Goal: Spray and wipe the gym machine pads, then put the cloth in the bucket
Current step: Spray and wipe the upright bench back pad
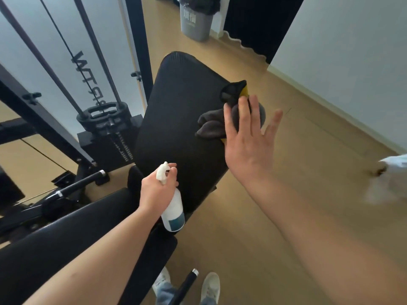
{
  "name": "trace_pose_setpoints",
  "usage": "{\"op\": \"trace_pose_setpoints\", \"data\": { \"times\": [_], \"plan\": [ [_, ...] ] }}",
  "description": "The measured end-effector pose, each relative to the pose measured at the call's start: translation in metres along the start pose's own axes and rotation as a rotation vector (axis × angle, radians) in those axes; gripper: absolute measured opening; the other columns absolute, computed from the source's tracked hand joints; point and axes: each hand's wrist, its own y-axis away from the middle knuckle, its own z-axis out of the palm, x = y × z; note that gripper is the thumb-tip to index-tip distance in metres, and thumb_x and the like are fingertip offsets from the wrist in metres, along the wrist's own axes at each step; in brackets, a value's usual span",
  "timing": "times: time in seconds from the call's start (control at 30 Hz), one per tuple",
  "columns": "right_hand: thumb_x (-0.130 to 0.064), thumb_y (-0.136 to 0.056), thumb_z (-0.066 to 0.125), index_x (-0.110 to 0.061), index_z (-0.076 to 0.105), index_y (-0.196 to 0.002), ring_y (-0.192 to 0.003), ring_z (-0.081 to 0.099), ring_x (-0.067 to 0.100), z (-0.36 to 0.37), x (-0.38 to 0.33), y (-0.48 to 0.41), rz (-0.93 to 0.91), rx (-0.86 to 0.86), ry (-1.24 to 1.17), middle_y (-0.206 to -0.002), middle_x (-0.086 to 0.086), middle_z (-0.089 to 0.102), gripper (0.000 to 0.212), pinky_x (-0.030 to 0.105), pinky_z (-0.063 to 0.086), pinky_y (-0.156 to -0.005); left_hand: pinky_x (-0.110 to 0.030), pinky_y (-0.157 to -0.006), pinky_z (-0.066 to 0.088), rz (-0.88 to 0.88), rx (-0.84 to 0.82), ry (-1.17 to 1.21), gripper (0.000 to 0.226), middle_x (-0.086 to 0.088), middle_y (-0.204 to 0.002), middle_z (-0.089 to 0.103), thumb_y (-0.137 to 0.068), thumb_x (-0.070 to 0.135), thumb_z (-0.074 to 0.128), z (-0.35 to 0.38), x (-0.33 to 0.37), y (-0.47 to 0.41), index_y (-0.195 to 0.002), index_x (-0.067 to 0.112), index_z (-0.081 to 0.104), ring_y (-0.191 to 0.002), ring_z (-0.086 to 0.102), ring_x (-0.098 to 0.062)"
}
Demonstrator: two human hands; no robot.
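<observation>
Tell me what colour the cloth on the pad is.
The cloth is dark grey with some yellow showing at its edges; head view.

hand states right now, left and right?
Left hand: grips the spray bottle.
Right hand: open, straight fingers on the grey cloth on the pad.

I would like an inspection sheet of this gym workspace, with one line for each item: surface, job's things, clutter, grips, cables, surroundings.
surface: black pad, tilted; whether it is wet cannot be told.
job's things: grey cloth with a yellow side lies at the pad's right edge; spray bottle is held above the pad's near end.
clutter: blurred white thing at the right edge, not identifiable.
grips: left hand grips the spray bottle; right hand rests flat on the cloth, fingers straight.
cables: thin black cable runs down toward the weight stack.
surroundings: wooden floor, white wall, grey bin far off.
</observation>
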Motion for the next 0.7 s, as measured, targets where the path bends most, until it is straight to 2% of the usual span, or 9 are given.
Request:
{"op": "trace_pose_setpoints", "data": {
  "times": [0.1,0.2,0.3,0.47,0.57,0.7],
  "plan": [
    [-0.021,-0.103,0.052,-0.012,0.014,-0.166,-0.158,0.000,0.043,0.010,-0.013,0.006,0.015,0.031,-0.027,-0.168,0.022,0.007,0.073,0.072,-0.008,-0.118,-0.028,-0.072,0.055,-0.026,0.008,-0.006,0.022,0.005,-0.091,0.074,-0.102,0.046,0.056,-0.002,-0.010,0.002,-0.117,0.039,0.069,-0.086,0.071,-0.009],
    [-0.024,-0.103,0.052,-0.009,0.017,-0.165,-0.157,0.002,0.045,0.024,-0.034,0.013,-0.053,0.024,-0.028,-0.168,0.023,0.009,0.072,0.068,-0.011,-0.119,-0.026,-0.070,0.052,-0.058,0.010,-0.027,0.024,0.005,-0.094,0.074,-0.101,0.047,0.056,-0.012,-0.024,0.001,-0.120,0.039,0.068,-0.089,0.070,-0.009],
    [-0.031,-0.105,0.044,-0.010,0.007,-0.166,-0.157,-0.007,0.045,0.041,-0.054,0.030,-0.173,-0.048,0.008,-0.169,0.023,-0.002,0.074,0.065,-0.021,-0.117,-0.029,-0.072,0.054,-0.083,-0.006,-0.048,0.026,0.007,-0.095,0.074,-0.101,0.049,0.056,-0.023,-0.037,-0.001,-0.123,0.039,0.067,-0.091,0.070,-0.010],
    [-0.028,-0.107,0.032,-0.006,-0.010,-0.163,-0.152,-0.028,0.046,0.082,-0.109,0.072,-0.538,-0.280,0.091,-0.169,0.022,-0.020,0.074,0.064,-0.035,-0.107,-0.024,-0.070,0.050,-0.085,0.009,-0.107,0.023,0.007,-0.093,0.073,-0.102,0.047,0.056,-0.040,-0.051,-0.003,-0.120,0.040,0.068,-0.089,0.070,-0.008],
    [-0.026,-0.108,0.032,-0.006,-0.008,-0.165,-0.152,-0.030,0.044,0.105,-0.139,0.097,-0.690,-0.391,0.106,-0.168,0.022,-0.024,0.072,0.063,-0.027,-0.111,-0.027,-0.072,0.053,-0.089,0.018,-0.145,0.023,0.008,-0.091,0.073,-0.101,0.047,0.056,-0.047,-0.059,-0.002,-0.119,0.039,0.068,-0.089,0.070,-0.009],
    [-0.029,-0.107,0.045,-0.014,0.005,-0.166,-0.153,-0.028,0.045,0.119,-0.148,0.126,-0.918,-0.462,0.207,-0.170,0.020,-0.022,0.073,0.064,-0.020,-0.113,-0.028,-0.073,0.056,-0.078,-0.018,-0.180,0.019,0.008,-0.090,0.074,-0.101,0.047,0.057,-0.050,-0.065,0.004,-0.116,0.041,0.068,-0.087,0.071,-0.008]
  ]
}}
